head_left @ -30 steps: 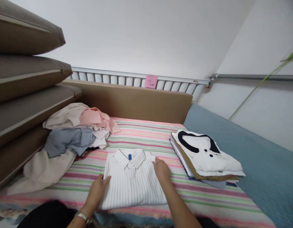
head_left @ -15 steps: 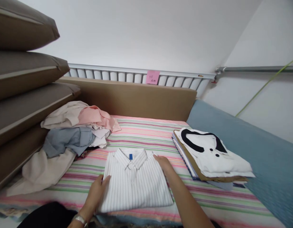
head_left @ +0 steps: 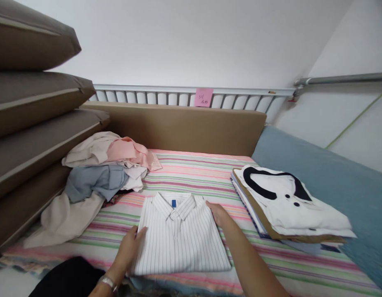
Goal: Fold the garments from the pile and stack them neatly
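A folded white shirt with thin dark stripes (head_left: 181,243) lies flat with its collar up and a blue label inside the neck. My left hand (head_left: 131,245) is at its left edge, thumb on top and the other fingers partly hidden along the side. At the upper right shoulder, my right hand (head_left: 218,213) pinches the shirt's edge, its fingertips partly hidden. To the right stands a stack of folded clothes, topped by a white shirt with a black collar (head_left: 302,210).
On the left is a loose heap of clothes: a pink garment (head_left: 129,150), a grey-blue one (head_left: 96,179) and a cream one (head_left: 67,218). Stacked brown cushions (head_left: 45,128) rise beside it. Striped cloth (head_left: 191,169) covers the surface, with a brown backboard (head_left: 184,128) behind.
The view has shifted slightly, so the things at the right appear a little farther right. Both hands stay at the same places on the striped shirt, which remains folded.
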The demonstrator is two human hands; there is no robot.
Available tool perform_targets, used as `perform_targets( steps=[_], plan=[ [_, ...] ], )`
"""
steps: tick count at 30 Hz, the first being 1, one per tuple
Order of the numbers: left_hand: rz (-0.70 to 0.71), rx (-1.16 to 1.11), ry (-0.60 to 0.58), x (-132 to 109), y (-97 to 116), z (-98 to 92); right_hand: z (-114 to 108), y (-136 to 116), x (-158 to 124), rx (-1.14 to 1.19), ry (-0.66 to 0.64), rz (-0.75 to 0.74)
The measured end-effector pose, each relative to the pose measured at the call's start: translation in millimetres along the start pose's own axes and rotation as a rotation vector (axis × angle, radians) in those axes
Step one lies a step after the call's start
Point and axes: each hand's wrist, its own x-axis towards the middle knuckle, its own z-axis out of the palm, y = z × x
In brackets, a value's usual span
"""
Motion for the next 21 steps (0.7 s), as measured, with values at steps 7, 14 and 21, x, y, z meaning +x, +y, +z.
perform_targets(
  steps=[7,14,21],
  plan=[
    [0.271,0.288,0.243,4.7,88.0,-26.0,1.4,8.5,6.0,0.083,-0.028,0.009],
    [0.170,0.071,-0.159,63.1,199.3,56.2,2.6,7.1,0.0,0.176,-0.066,-0.050],
    [0.104,-0.296,-0.447,77.9,193.7,64.3,0.0,3.7,-5.0,0.118,-0.051,-0.115]
  ],
)
